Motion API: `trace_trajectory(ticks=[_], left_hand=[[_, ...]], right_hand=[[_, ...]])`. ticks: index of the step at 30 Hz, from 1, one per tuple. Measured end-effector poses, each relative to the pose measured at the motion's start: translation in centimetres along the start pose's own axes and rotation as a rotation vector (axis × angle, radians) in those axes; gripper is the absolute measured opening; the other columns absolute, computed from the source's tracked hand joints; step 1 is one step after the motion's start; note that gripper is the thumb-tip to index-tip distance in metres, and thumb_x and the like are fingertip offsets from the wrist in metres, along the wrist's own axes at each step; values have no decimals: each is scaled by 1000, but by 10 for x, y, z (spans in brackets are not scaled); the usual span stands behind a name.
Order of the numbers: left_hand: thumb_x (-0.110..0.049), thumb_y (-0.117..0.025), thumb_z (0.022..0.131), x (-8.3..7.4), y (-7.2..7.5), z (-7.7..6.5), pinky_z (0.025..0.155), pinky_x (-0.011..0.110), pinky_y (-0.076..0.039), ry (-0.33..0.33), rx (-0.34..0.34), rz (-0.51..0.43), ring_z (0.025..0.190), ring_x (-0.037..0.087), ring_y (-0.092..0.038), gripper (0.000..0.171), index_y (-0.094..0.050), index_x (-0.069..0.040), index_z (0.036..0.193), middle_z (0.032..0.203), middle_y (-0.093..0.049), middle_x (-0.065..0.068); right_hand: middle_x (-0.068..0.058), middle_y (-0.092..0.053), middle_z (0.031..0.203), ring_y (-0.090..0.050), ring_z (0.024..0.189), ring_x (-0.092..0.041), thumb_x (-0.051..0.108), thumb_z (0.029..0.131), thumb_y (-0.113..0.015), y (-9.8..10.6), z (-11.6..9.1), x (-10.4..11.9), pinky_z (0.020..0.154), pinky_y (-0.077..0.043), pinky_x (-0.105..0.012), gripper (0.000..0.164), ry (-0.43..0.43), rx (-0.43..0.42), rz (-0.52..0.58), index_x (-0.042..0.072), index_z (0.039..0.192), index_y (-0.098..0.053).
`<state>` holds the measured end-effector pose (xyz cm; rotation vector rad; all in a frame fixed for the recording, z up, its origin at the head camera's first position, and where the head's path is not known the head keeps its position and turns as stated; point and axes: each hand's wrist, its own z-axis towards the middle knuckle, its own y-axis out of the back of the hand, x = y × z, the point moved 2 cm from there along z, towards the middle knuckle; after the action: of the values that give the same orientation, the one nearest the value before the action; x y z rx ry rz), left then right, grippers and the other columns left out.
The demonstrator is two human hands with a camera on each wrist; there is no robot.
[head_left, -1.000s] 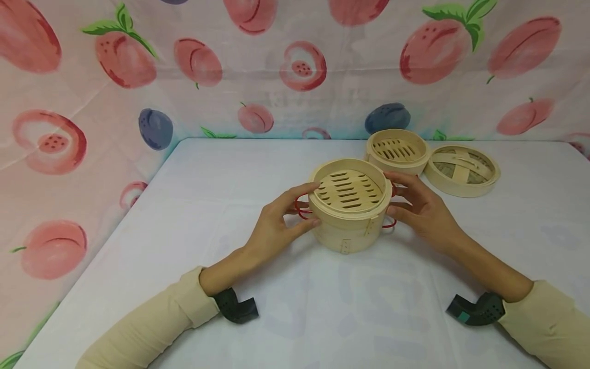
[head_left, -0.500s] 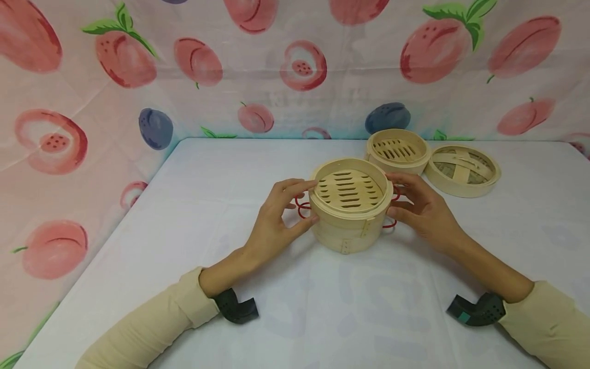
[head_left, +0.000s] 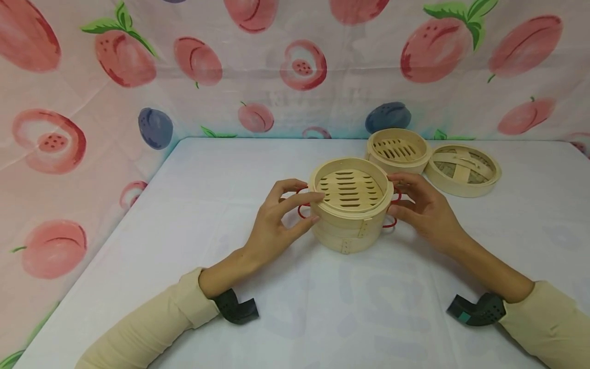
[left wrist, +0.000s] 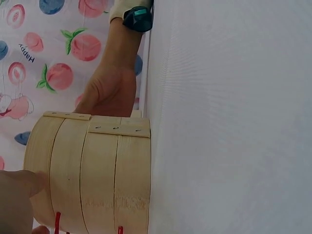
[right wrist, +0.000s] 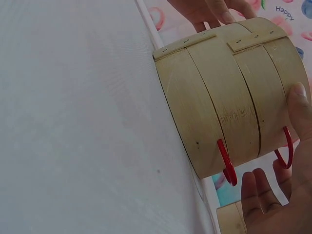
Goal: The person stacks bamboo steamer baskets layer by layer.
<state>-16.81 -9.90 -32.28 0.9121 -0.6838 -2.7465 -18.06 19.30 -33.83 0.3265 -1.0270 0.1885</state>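
Note:
A bamboo steamer of two stacked tiers [head_left: 343,225] stands on the white table in the head view, its slatted floor facing up and red loop handles [head_left: 302,210] on both sides. My left hand [head_left: 269,218] holds the upper tier from the left, thumb on the outer wall and one fingertip over the rim. From the right, my right hand [head_left: 426,212] grips the same tier with its thumb [right wrist: 298,105] against the wall and fingers round the far side. The right wrist view shows the steamer wall [right wrist: 229,97] and its seams close up.
Behind the stack to the right sits another slatted steamer basket [head_left: 398,160], beside a woven bamboo lid [head_left: 462,171]. A peach-print cloth [head_left: 258,61] hangs behind the white-covered table [head_left: 221,169].
My left fingers have shifted at the rim: one fingertip now lies further over the edge and another has drawn back beside it. The steamer and right hand have barely moved.

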Motion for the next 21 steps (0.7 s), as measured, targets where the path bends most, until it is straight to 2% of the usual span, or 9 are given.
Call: trace_trajectory(ticks=[6,13,21], left_hand=[[-10,-76,82,0,0,1,84,35,-44,-12,0,0,116,19,-48,32,-69,-15,112,120,-52,9],[-8,-75,82,0,2,3,89,37,-43,-31,2,-16,114,20,-50,30,-69,-14,111,119,-53,10],[-5,-74,82,4,3,3,94,38,-42,-45,15,-26,112,29,-52,32,-68,-13,112,119,-53,10]], right_hand=[[-9,-50,130,-49,114,-21,-17,86,-59,1,0,1,87,-47,-21,58,-8,-13,-1,1,138,-43],[-6,-45,138,-47,119,-19,-16,87,-57,0,1,2,88,-45,-21,62,-42,-7,3,5,144,-39],[-6,-42,143,-46,122,-17,-14,89,-56,0,0,1,91,-44,-20,62,-58,13,-22,7,145,-39]])
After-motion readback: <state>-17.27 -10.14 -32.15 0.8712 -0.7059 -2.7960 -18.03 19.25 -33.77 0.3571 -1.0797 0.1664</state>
